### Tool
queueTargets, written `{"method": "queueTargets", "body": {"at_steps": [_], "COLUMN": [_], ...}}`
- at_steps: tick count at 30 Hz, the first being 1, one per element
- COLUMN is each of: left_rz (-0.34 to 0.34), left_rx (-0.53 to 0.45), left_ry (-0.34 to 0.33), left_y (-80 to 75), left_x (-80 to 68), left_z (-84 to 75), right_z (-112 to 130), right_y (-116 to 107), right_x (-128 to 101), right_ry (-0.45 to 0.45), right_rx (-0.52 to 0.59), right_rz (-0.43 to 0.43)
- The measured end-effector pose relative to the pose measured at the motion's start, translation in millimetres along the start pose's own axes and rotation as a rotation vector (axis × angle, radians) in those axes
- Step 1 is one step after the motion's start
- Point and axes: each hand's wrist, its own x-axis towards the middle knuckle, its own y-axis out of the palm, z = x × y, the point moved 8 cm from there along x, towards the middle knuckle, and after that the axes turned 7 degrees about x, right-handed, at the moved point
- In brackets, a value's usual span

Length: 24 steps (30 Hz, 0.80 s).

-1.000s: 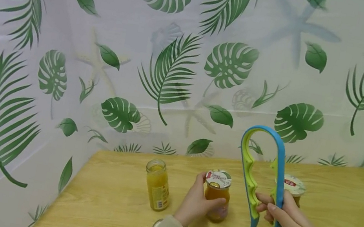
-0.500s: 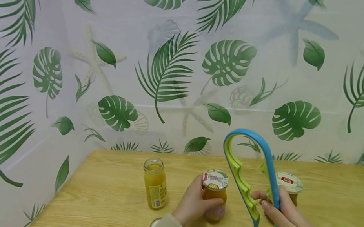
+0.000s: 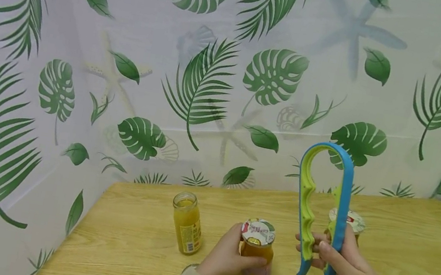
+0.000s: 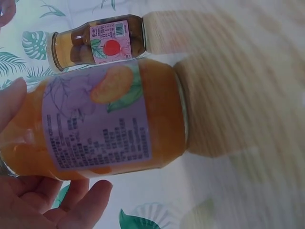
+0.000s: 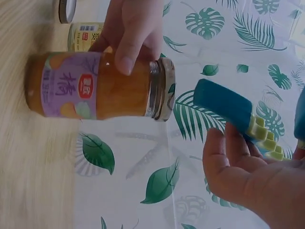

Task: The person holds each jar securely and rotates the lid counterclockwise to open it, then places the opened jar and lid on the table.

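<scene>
Left hand (image 3: 223, 256) curls round a capped jar (image 3: 256, 251) of orange fruit standing on the tabletop (image 3: 400, 262), while the right hand (image 3: 335, 261) grips the two legs of a blue and green jar opener (image 3: 321, 211), held upright just to the jar's right. Behind the opener, partly hidden by it, stands a second capped jar (image 3: 351, 223); to the left stands an uncapped jar (image 3: 187, 223) of yellow contents, with a loose lid (image 5: 67, 10) near it. A leaf-print sheet (image 3: 169, 76) hangs behind the wooden tabletop.
</scene>
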Motion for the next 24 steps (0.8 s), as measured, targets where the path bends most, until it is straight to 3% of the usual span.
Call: {"method": "queueTargets", "body": {"at_steps": [5, 7, 15, 19, 24], "left_rz": [0.028, 0.034, 0.113, 0.205, 0.286], "left_rx": [0.024, 0.029, -0.044, -0.142, -0.177], "left_ry": [0.003, -0.004, -0.036, -0.017, -0.069], "left_y": [-1.4, -2.0, 3.0, 8.9, 15.9], "left_x": [-6.9, -9.4, -13.3, -12.5, -14.8], "left_z": [-2.2, -2.3, 3.8, 6.7, 14.3], "right_z": [2.2, 5.1, 6.4, 6.0, 5.8], "right_y": [-0.2, 2.6, 3.5, 2.7, -2.1], "right_x": [-1.0, -1.9, -2.0, -2.1, -2.9], "right_ry": [-0.075, -0.146, -0.268, -0.279, -0.237], "right_rx": [-0.193, -0.238, -0.257, -0.273, -0.386], "right_rz": [-0.076, -0.073, -0.095, -0.11, -0.16]}}
